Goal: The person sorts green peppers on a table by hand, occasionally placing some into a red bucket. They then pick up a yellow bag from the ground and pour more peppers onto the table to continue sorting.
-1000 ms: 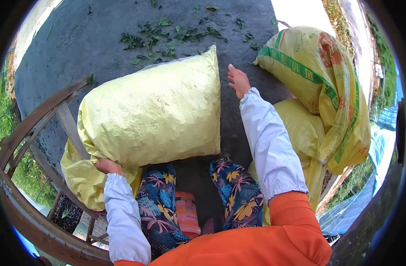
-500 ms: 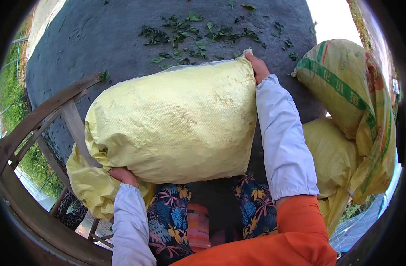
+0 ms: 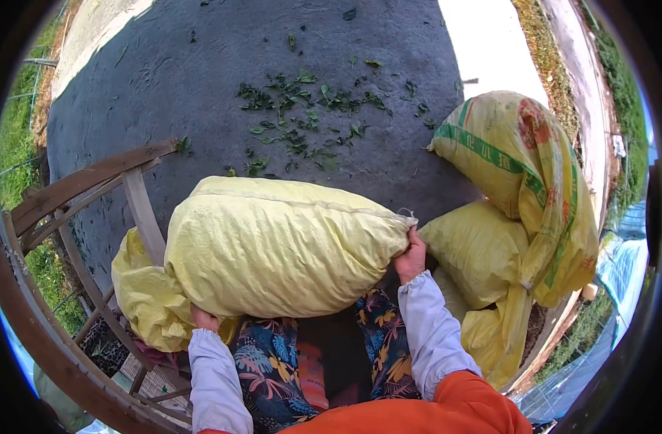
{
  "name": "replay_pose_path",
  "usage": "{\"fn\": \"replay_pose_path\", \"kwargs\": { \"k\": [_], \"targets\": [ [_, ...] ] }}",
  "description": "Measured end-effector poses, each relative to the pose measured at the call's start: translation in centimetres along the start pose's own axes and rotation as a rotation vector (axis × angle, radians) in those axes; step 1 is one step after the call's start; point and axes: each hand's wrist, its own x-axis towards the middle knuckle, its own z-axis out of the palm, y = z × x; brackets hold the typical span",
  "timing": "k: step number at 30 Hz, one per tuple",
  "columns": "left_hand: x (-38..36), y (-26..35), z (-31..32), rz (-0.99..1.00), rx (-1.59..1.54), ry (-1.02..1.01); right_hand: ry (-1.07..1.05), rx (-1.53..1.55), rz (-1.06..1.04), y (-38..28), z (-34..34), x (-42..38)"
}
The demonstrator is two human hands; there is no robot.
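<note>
A bulging pale yellow woven sack (image 3: 273,246) lies crosswise in front of my knees. My right hand (image 3: 410,257) grips its right end, near the gathered corner. My left hand (image 3: 204,318) holds its lower left edge from underneath, mostly hidden by the sack. Both arms wear light sleeves under an orange top. A second yellow bag (image 3: 139,296) lies crumpled below the sack's left end, against a wooden frame (image 3: 139,210).
At the right stand a yellow sack with green and red print (image 3: 519,173) and a plain yellow sack (image 3: 476,253) below it. Green leaves (image 3: 302,123) are scattered on the dark ground (image 3: 164,79). A curved wooden rim (image 3: 49,333) bounds the left side.
The sack has been pulled back toward my body and turned flatter. My right hand went from free air to the sack's far corner, then drew in close with that end.
</note>
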Motion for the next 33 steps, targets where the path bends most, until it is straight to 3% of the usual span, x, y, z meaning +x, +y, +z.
{"fn": "replay_pose_path", "kwargs": {
  "k": [4,6,8,10,11,13,15,16,18,21,25,28,29,30,31,32,33],
  "targets": [
    [-5.9,1.1,2.5,-0.109,-0.135,-0.101,0.165,-0.051,-0.082,-2.5,-6.6,-6.8],
    [-8.8,2.0,4.4,-0.142,-0.048,-0.083,0.346,-0.114,-0.150,-3.3,-8.7,-9.6],
    [-10.0,0.8,5.1,-0.029,0.120,-0.012,0.390,-0.125,-0.178,-4.4,-10.3,-12.9],
    [-13.3,2.2,6.8,-0.044,0.331,0.032,0.441,-0.084,-0.117,-5.6,-8.6,-18.1],
    [-12.9,0.6,6.5,0.157,0.210,0.063,0.450,-0.049,-0.136,-6.1,-9.1,-20.0],
    [-16.6,3.9,8.2,0.079,0.214,0.071,0.544,-0.028,-0.169,-6.8,-13.1,-22.3],
    [-21.3,8.8,10.1,0.055,0.171,0.050,0.617,-0.187,-0.135,-8.4,-10.7,-26.6],
    [-21.8,9.6,10.1,0.060,0.159,0.021,0.568,-0.159,-0.128,-8.9,-6.6,-29.0],
    [-24.8,13.3,10.9,0.059,0.235,0.029,0.458,-0.176,-0.163,-11.1,-5.7,-31.0],
    [-29.5,19.5,12.2,0.057,0.025,-0.137,0.384,-0.277,-0.271,-12.5,1.3,-33.2],
    [-35.4,29.0,11.3,0.068,-0.195,-0.439,0.286,-0.545,-0.668,-14.2,14.9,-41.7],
    [-41.6,38.3,7.8,0.061,-0.258,-0.378,0.195,-0.970,-1.246,-14.2,25.8,-49.4],
    [-43.5,41.2,5.7,0.149,-0.364,-0.488,0.150,-0.948,-1.361,-14.0,30.2,-51.7],
    [-45.0,43.6,3.3,0.234,-0.468,-0.589,0.019,-0.456,-1.279,-12.3,37.3,-54.5],
    [-45.9,45.6,1.0,0.311,-0.529,-0.612,-0.022,-0.550,-1.442,-13.1,39.9,-54.4],
    [-46.8,47.3,-1.3,0.389,-0.587,-0.633,0.081,-1.105,-2.033,-9.7,44.1,-57.7],
    [-49.4,49.7,-4.0,0.461,-0.650,-0.563,0.044,-1.032,-2.207,-8.0,48.1,-59.3]
  ]
}}
